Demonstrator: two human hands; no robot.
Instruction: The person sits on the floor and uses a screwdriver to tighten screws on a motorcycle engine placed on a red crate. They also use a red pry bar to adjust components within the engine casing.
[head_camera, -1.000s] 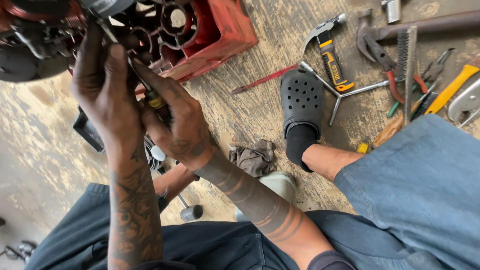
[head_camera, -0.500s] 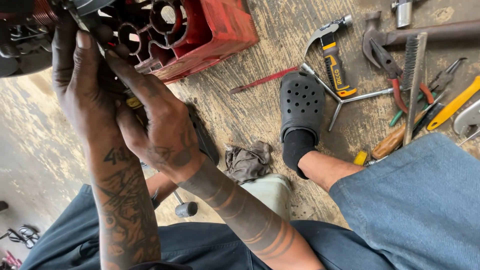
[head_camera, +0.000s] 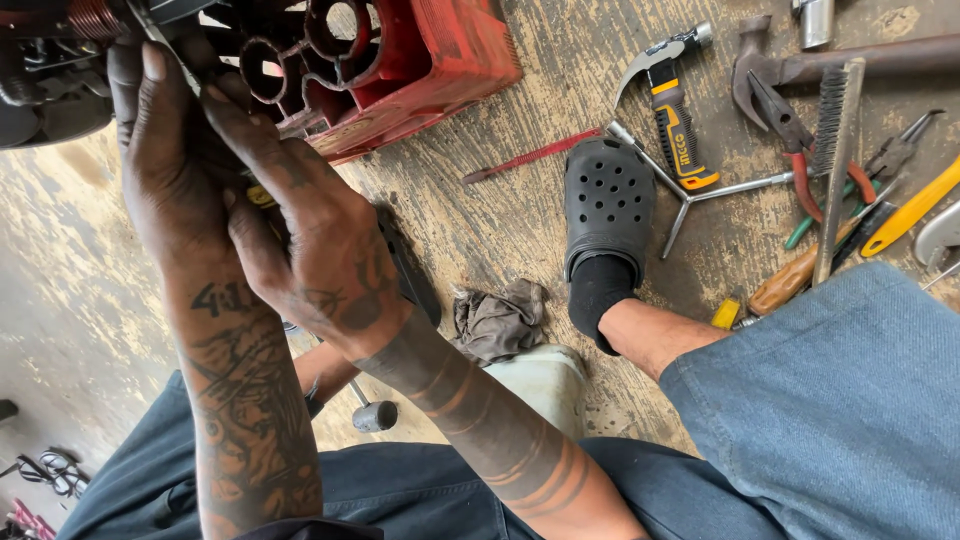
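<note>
Head view: the left hand (head_camera: 175, 170) and right hand (head_camera: 310, 245) press together on a dark engine assembly (head_camera: 60, 60) at the floor's top-left corner, fingers curled (actual grip hidden), beside a red housing (head_camera: 420, 60); a grey rag (head_camera: 497, 320) lies nearby.

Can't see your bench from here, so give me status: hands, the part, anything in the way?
Left hand and right hand both gripping the dark engine assembly, raised. Red housing right behind it. Tools strewn on floor, clear of hands.
</note>
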